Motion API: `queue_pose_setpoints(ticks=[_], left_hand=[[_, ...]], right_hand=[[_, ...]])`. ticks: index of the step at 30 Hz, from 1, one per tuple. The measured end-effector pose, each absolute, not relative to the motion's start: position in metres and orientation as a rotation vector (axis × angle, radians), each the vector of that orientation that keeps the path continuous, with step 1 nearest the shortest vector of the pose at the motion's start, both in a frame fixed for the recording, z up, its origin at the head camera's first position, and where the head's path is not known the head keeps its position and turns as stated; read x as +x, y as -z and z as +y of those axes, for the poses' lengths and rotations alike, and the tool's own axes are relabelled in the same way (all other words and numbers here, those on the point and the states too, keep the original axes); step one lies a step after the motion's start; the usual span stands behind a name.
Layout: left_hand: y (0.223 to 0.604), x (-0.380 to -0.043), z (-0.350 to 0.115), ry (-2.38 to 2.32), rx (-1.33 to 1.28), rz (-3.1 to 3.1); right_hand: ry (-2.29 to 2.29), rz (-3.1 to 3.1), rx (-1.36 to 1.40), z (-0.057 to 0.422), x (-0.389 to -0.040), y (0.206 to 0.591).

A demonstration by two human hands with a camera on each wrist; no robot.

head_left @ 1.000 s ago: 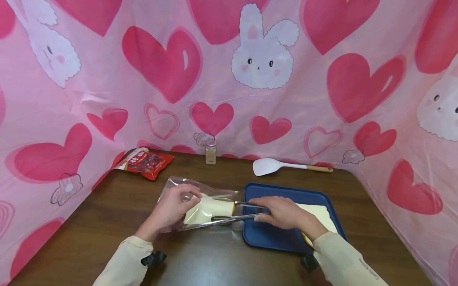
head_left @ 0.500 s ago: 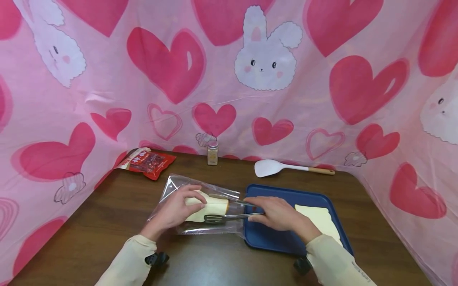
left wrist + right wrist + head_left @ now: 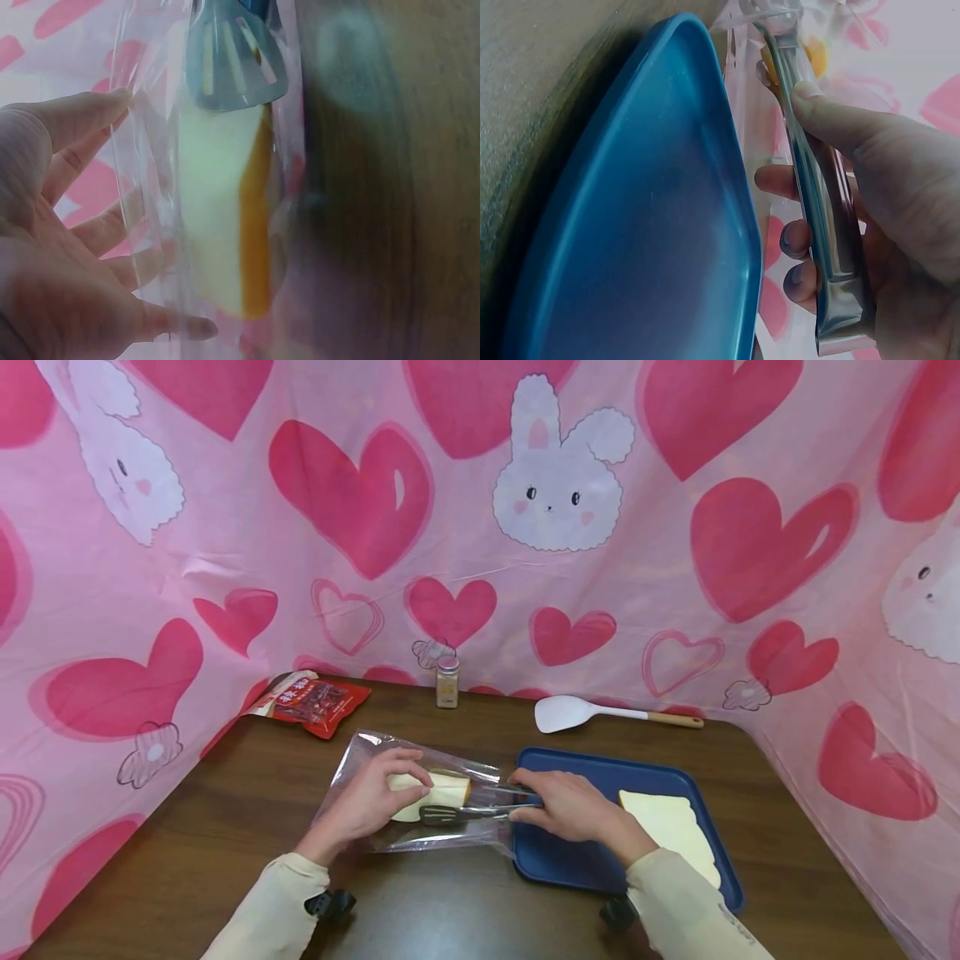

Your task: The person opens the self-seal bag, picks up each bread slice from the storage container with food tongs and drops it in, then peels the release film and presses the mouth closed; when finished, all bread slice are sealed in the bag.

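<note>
A clear plastic bag (image 3: pixel 472 839) lies left of centre on the table, with a slice of crustless-looking white bread (image 3: pixel 450 790) inside it. My left hand (image 3: pixel 371 793) holds the bag's film, thumb and fingers bent; in the left wrist view several fingers (image 3: pixel 112 225) show through the film. From the right, my right hand (image 3: pixel 570 807) grips metal tongs (image 3: pixel 825 217) that reach into the bag. Their grey slotted end (image 3: pixel 236 67) lies against the bread. More bread (image 3: pixel 667 827) sits on the blue tray (image 3: pixel 562 860) under the right forearm's side.
Behind the tray lies a white spatula (image 3: pixel 562 713) with a wooden handle. A small seasoning jar (image 3: pixel 447 683) stands at the back. A red food packet (image 3: pixel 318 702) lies at the back left. Patterned cloth (image 3: pixel 555 577) encloses the table (image 3: pixel 435 910).
The right hand and tongs have moved left, pushing the bread deeper into the bag. The left hand has shifted slightly, and the bag's film has changed shape around the bread.
</note>
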State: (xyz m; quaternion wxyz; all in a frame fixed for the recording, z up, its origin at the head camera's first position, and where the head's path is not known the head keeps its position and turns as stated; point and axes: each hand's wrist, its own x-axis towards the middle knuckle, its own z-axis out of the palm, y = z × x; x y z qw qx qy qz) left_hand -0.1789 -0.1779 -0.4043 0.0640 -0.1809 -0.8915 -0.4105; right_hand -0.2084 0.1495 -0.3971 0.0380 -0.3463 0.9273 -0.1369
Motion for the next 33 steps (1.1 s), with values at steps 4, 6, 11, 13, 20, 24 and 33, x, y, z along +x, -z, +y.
queue_pose_setpoints(ticks=[4,6,11,13,20,24,33], left_hand=[[0.399,-0.177,-0.180,1.265,-0.451,-2.729],[0.396,-0.176,-0.180,1.269,-0.401,-2.747],[0.389,-0.176,-0.180,1.261,-0.393,-2.742],[0.387,-0.176,-0.180,1.261,-0.407,-2.733],[0.394,-0.177,-0.181,1.297,-0.374,-2.740],[0.401,-0.180,-0.182,1.299,-0.381,-2.756],[0.404,-0.182,-0.179,1.306,-0.549,-2.691]], right_hand=[[0.395,2.834,-1.058,0.149,-0.209,0.394],[0.386,2.827,-1.068,0.150,-0.209,0.394],[0.365,2.824,-1.082,0.150,-0.211,0.392],[0.357,2.827,-1.077,0.150,-0.211,0.392],[0.352,2.867,-1.081,0.151,-0.208,0.393],[0.381,2.890,-1.083,0.155,-0.206,0.394],[0.417,2.888,-1.105,0.154,-0.205,0.397]])
